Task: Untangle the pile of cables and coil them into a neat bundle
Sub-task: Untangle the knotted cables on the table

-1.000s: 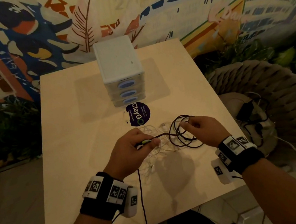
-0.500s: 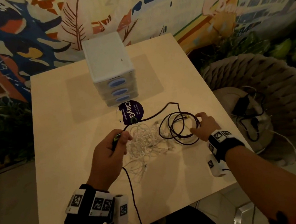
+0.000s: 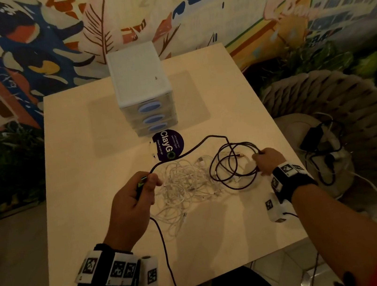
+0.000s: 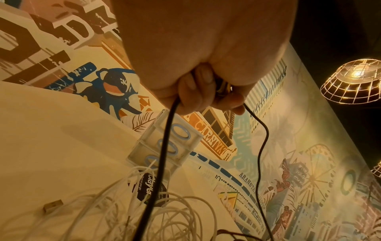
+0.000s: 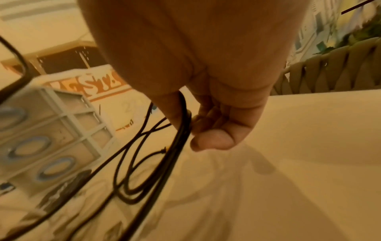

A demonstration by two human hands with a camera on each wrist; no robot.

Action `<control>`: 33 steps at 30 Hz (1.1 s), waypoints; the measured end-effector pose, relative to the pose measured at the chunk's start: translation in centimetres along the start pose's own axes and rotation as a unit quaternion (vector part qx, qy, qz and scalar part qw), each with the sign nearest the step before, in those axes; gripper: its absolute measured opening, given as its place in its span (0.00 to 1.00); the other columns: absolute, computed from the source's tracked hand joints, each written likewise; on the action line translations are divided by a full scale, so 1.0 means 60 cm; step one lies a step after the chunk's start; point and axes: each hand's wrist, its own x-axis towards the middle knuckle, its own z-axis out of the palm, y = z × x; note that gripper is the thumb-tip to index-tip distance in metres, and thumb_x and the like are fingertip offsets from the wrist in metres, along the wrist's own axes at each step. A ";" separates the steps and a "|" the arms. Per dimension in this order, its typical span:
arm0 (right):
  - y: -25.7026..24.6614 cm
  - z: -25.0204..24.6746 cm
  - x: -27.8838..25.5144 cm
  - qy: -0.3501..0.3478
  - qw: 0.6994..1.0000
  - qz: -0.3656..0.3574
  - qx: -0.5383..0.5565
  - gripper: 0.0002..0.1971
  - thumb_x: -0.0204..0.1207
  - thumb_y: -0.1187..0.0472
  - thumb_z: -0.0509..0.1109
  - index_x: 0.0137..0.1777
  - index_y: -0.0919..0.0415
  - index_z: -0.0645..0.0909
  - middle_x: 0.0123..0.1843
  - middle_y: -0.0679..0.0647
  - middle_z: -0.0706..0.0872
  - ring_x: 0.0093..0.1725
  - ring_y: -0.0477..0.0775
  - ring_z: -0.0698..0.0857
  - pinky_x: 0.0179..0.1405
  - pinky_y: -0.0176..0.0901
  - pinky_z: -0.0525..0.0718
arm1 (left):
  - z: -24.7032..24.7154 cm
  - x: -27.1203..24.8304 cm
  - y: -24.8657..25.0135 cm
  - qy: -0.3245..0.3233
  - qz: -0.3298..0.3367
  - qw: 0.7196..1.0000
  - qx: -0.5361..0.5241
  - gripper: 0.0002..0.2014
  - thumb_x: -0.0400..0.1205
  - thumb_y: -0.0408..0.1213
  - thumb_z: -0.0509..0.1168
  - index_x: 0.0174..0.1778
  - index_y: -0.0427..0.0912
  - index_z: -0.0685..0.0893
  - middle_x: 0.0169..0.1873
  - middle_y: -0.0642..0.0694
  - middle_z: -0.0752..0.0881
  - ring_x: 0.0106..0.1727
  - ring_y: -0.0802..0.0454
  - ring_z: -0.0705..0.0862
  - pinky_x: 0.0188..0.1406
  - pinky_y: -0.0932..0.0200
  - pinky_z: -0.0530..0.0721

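Note:
A tangle of white cables (image 3: pixel 184 188) lies in the middle of the beige table (image 3: pixel 86 159). A black cable (image 3: pixel 233 167) forms several loose loops to its right. My left hand (image 3: pixel 140 190) grips the black cable near its green-marked plug; one strand arcs away toward the loops, another hangs off the table's front edge. In the left wrist view the fingers (image 4: pixel 198 94) curl round the black cable (image 4: pixel 163 154). My right hand (image 3: pixel 265 160) grips the right side of the loops, seen as bunched black strands (image 5: pixel 181 124) between thumb and fingers in the right wrist view.
A white three-drawer box (image 3: pixel 141 93) stands at the table's back centre, with a round purple sticker (image 3: pixel 168 144) in front of it. A woven chair (image 3: pixel 342 123) with dark cables on its seat stands to the right. A mural wall is behind.
My left hand drew the plug end left and back, stretching a black strand out of the loops. My right hand shifted to the loops' right side and took hold of them.

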 end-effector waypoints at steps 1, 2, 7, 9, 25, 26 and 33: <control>0.004 -0.006 -0.002 0.010 0.999 -0.003 0.045 0.17 0.86 0.53 0.66 0.63 0.66 0.81 0.54 0.63 0.89 0.50 0.66 0.89 0.46 0.56 0.89 | 0.000 0.000 0.002 0.002 0.000 1.000 -0.003 0.16 0.89 0.55 0.58 0.44 0.54 0.85 0.26 0.43 0.76 0.27 0.55 0.73 0.28 0.63 0.71; 0.008 -0.015 -0.007 0.019 0.996 -0.012 0.090 0.14 0.87 0.54 0.65 0.63 0.64 0.79 0.49 0.61 0.89 0.46 0.63 0.88 0.39 0.53 0.88 | 0.000 0.000 0.004 0.003 0.000 1.000 -0.008 0.15 0.91 0.52 0.58 0.44 0.52 0.85 0.26 0.41 0.75 0.26 0.54 0.72 0.28 0.63 0.71; 0.013 -0.068 -0.056 0.040 0.950 -0.107 0.290 0.05 0.90 0.60 0.61 0.59 0.61 0.75 0.34 0.57 0.83 0.35 0.58 0.81 0.42 0.52 0.78 | 0.006 0.002 0.015 0.011 -0.015 0.999 -0.040 0.14 0.90 0.47 0.58 0.45 0.47 0.84 0.24 0.38 0.67 0.26 0.48 0.66 0.26 0.56 0.67; 0.009 -0.088 -0.077 0.056 0.927 -0.130 0.347 0.03 0.90 0.62 0.61 0.55 0.58 0.75 0.31 0.56 0.80 0.31 0.53 0.79 0.40 0.52 0.79 | 0.011 0.004 0.015 0.017 -0.012 0.999 -0.039 0.16 0.91 0.51 0.58 0.45 0.46 0.84 0.23 0.41 0.66 0.25 0.49 0.65 0.25 0.52 0.65; 0.058 -0.047 -0.173 -0.061 0.972 -0.217 -0.069 0.07 0.84 0.49 0.69 0.56 0.49 0.82 0.47 0.52 0.90 0.43 0.51 0.87 0.40 0.40 0.80 | 0.013 0.007 0.080 0.006 0.033 0.993 -0.114 0.08 0.91 0.31 0.59 0.59 0.46 0.81 0.25 0.47 0.72 0.28 0.47 0.71 0.30 0.57 0.72; 0.065 -0.035 -0.171 -0.073 0.972 -0.201 -0.093 0.09 0.84 0.49 0.70 0.59 0.50 0.82 0.54 0.54 0.90 0.50 0.53 0.87 0.46 0.41 0.79 | 0.013 0.006 0.086 -0.001 0.038 0.992 -0.118 0.08 0.90 0.29 0.60 0.56 0.44 0.82 0.25 0.48 0.75 0.29 0.50 0.74 0.33 0.61 0.75; 0.048 -0.076 -0.167 -0.053 0.969 -0.187 -0.153 0.62 0.57 0.29 0.83 0.87 0.44 0.53 0.78 0.58 0.76 0.72 0.58 0.80 0.68 0.54 0.81 | 0.003 -0.005 0.107 -0.101 0.044 0.979 -0.172 0.10 0.80 0.25 0.64 0.53 0.38 0.87 0.38 0.38 0.91 0.43 0.44 0.91 0.51 0.54 0.86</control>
